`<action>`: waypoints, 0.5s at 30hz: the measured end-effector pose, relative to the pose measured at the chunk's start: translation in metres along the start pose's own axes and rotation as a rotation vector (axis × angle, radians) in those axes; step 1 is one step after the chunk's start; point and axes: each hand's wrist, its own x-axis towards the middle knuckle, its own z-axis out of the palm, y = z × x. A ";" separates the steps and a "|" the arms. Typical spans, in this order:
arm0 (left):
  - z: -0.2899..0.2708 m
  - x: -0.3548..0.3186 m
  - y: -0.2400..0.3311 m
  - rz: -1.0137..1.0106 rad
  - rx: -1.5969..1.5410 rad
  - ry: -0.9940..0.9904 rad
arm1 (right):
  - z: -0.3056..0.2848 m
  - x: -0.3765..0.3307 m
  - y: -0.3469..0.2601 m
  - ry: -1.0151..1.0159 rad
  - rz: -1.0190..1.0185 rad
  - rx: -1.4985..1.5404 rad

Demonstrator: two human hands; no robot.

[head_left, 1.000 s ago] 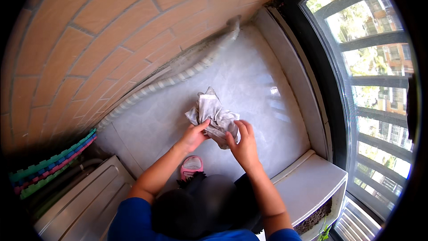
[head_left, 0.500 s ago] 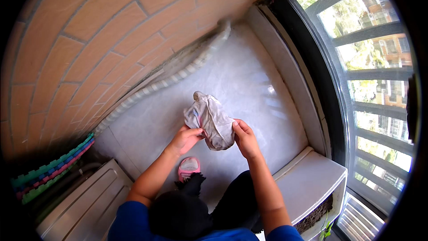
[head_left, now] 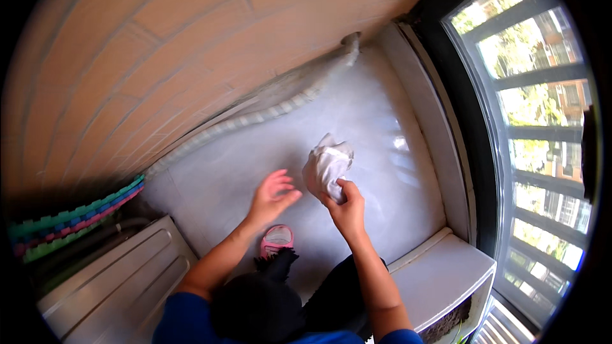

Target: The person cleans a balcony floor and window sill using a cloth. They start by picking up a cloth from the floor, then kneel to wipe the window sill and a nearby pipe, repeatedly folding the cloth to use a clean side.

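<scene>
My right hand (head_left: 348,207) grips a crumpled white cloth (head_left: 326,165), holding it bunched above the pale floor. My left hand (head_left: 273,193) hovers just left of the cloth with the fingers spread and nothing in them. Both forearms come up from the lower edge, out of blue sleeves. Below the left hand a pink slipper (head_left: 278,239) shows on my foot.
A brick-tiled wall (head_left: 191,44) fills the upper left, with a grey strip along its base. A barred window (head_left: 542,127) runs down the right. White cabinets stand at lower left (head_left: 108,286) and lower right (head_left: 440,280). A multicoloured foam mat (head_left: 70,223) lies at left.
Both hands held the white cloth before. Now my left hand has let go and spread open, while my right hand alone holds the cloth, bunched tighter and shifted right.
</scene>
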 end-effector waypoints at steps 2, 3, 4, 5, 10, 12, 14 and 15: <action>0.013 0.000 0.005 -0.157 -0.209 -0.124 | 0.009 -0.008 -0.007 -0.074 -0.111 -0.019; 0.012 0.000 0.007 -0.233 -0.315 -0.188 | 0.013 -0.013 -0.011 -0.127 -0.134 -0.022; 0.006 -0.001 0.008 -0.296 -0.336 -0.205 | 0.016 -0.018 -0.014 -0.176 -0.155 -0.028; -0.001 -0.002 0.007 -0.360 -0.357 -0.224 | 0.018 -0.021 -0.018 -0.223 -0.176 -0.034; -0.033 -0.008 -0.017 -0.449 -0.580 -0.172 | 0.020 -0.020 -0.042 -0.296 -0.167 -0.025; -0.039 -0.015 -0.013 -0.427 -0.604 -0.189 | 0.022 -0.012 -0.043 -0.418 -0.049 0.028; -0.046 -0.027 -0.004 -0.438 -0.600 -0.207 | 0.026 -0.006 -0.045 -0.490 -0.203 0.009; -0.048 -0.029 0.000 -0.457 -0.584 -0.226 | 0.028 -0.004 -0.046 -0.528 -0.282 0.001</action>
